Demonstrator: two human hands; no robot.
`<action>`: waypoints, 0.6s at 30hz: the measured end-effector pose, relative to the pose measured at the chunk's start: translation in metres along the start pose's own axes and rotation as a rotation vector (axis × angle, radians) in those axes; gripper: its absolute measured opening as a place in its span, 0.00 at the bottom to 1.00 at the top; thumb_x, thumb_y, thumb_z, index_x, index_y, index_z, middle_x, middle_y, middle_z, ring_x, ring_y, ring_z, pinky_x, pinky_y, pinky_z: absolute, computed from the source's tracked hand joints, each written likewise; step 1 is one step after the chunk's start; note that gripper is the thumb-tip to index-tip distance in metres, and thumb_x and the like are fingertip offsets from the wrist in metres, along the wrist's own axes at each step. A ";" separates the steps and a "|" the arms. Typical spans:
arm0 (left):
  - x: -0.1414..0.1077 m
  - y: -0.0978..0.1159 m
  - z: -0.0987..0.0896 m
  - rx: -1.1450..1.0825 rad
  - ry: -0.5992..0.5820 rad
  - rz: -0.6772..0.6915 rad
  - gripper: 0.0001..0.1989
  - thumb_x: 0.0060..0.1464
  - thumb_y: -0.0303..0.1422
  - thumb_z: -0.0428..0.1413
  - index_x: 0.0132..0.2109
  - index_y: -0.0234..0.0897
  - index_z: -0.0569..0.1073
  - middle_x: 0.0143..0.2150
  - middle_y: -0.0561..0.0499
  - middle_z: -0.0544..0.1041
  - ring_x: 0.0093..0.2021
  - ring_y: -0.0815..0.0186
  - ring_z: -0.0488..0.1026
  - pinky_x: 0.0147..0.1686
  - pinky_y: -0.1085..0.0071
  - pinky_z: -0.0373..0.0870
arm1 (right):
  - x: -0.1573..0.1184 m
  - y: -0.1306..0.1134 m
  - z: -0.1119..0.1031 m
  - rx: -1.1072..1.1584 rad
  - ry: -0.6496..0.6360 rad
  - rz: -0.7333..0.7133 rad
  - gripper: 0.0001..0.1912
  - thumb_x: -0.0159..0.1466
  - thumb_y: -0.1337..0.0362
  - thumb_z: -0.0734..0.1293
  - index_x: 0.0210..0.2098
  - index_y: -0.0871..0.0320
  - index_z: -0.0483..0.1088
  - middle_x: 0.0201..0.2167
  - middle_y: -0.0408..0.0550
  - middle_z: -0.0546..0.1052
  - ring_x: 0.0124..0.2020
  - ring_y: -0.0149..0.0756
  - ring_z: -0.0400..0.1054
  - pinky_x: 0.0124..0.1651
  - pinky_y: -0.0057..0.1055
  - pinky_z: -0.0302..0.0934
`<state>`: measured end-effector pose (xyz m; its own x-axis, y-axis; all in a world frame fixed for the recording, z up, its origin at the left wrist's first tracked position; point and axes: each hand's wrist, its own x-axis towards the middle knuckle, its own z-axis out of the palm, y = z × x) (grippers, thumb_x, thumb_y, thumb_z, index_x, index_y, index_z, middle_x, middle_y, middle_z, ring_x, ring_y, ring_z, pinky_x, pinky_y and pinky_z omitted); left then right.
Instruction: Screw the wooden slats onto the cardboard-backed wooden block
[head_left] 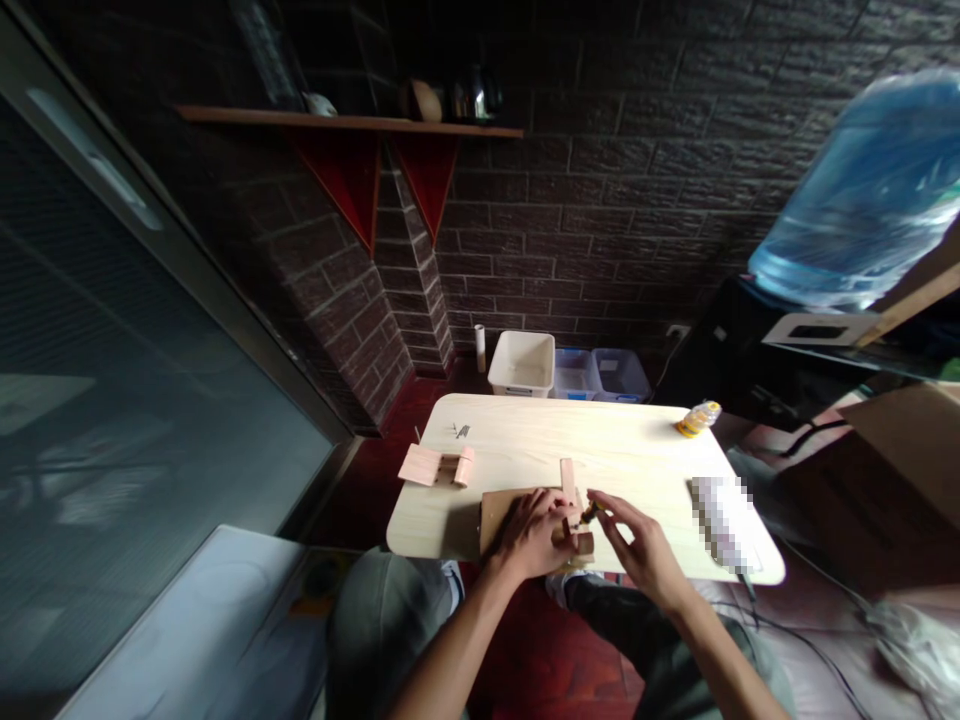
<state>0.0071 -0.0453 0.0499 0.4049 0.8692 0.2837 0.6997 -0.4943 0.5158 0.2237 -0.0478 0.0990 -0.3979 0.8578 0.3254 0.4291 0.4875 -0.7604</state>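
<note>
At the table's front edge my left hand (534, 535) is closed on a small wooden assembly (568, 480), pressing it down beside a brown board (495, 515). My right hand (641, 545) pinches a small screwdriver (591, 513) with a yellow and black handle, its tip against the assembly. Another wooden piece (437, 466), with a flat panel and a block end, lies at the table's left edge. Several small dark screws (462, 431) lie behind it.
On the pale table (525, 430), a clear bottle with a yellow base (698, 419) stands at the back right. A blurred white item (724, 525) with a cable lies on the right. Beyond the table are a white bin (523, 362) and blue bins (619, 375).
</note>
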 end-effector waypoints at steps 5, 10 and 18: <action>0.001 0.001 -0.002 0.000 -0.003 -0.003 0.23 0.53 0.34 0.60 0.57 0.52 0.72 0.55 0.51 0.73 0.55 0.56 0.68 0.53 0.59 0.66 | 0.002 -0.002 0.006 -0.018 0.103 0.047 0.19 0.71 0.59 0.61 0.59 0.54 0.70 0.55 0.56 0.76 0.51 0.44 0.74 0.52 0.41 0.71; 0.001 0.003 -0.007 0.000 -0.009 -0.006 0.22 0.53 0.36 0.61 0.56 0.52 0.73 0.54 0.51 0.73 0.54 0.56 0.68 0.53 0.59 0.65 | -0.001 -0.009 0.010 -0.012 0.117 0.115 0.22 0.71 0.57 0.59 0.61 0.56 0.68 0.56 0.59 0.75 0.44 0.42 0.76 0.44 0.38 0.75; 0.003 0.005 -0.011 0.014 -0.027 -0.044 0.17 0.54 0.39 0.60 0.52 0.50 0.75 0.53 0.51 0.74 0.53 0.56 0.68 0.52 0.59 0.65 | -0.007 -0.021 0.005 -0.064 0.068 0.075 0.21 0.72 0.60 0.57 0.62 0.52 0.66 0.58 0.56 0.73 0.57 0.46 0.70 0.57 0.45 0.68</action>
<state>0.0052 -0.0449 0.0624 0.3889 0.8898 0.2387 0.7254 -0.4555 0.5160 0.2132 -0.0645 0.1099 -0.3076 0.9004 0.3076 0.5075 0.4287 -0.7474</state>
